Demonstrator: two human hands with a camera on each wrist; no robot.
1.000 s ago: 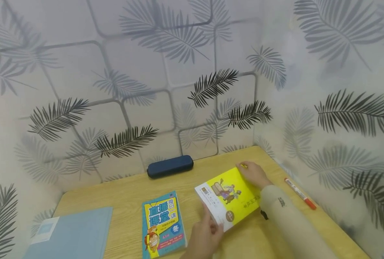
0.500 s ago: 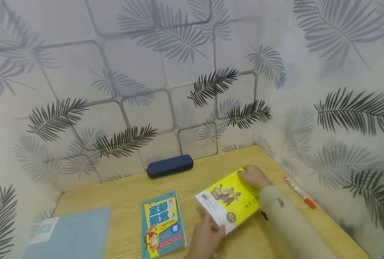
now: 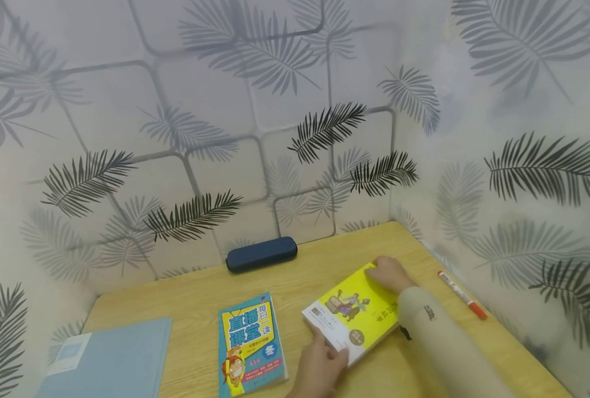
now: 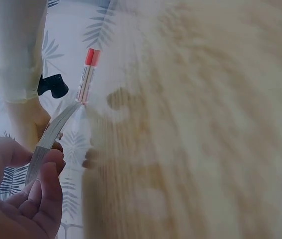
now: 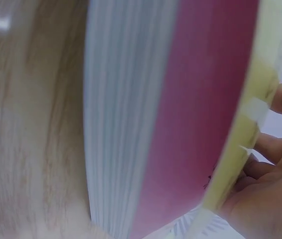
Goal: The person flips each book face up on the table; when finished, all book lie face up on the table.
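Observation:
A yellow and white paperback book (image 3: pixel 362 304) is held in both hands above the right part of the wooden table. My left hand (image 3: pixel 320 365) pinches its near left corner, thumb on the white cover strip; in the left wrist view that hand (image 4: pixel 39 199) grips the page edges (image 4: pixel 56 124). My right hand (image 3: pixel 393 273) holds the far right side, thumb over the yellow cover. Close up in the right wrist view, a pink page (image 5: pixel 200 114) shows between the white page block (image 5: pixel 126 114) and the yellow cover edge. Fingers beneath the book are partly hidden.
Left of the held book lies a blue-covered book (image 3: pixel 252 345). A light blue folder (image 3: pixel 116 359) is at the far left, a dark blue case (image 3: pixel 262 255) at the back by the wall. One red-capped marker (image 3: pixel 462 295) lies near the right wall.
The yellow book has tilted and shifted slightly right and toward me, showing more of its page edge. My right hand has come down a little with it; the left hand has moved slightly right.

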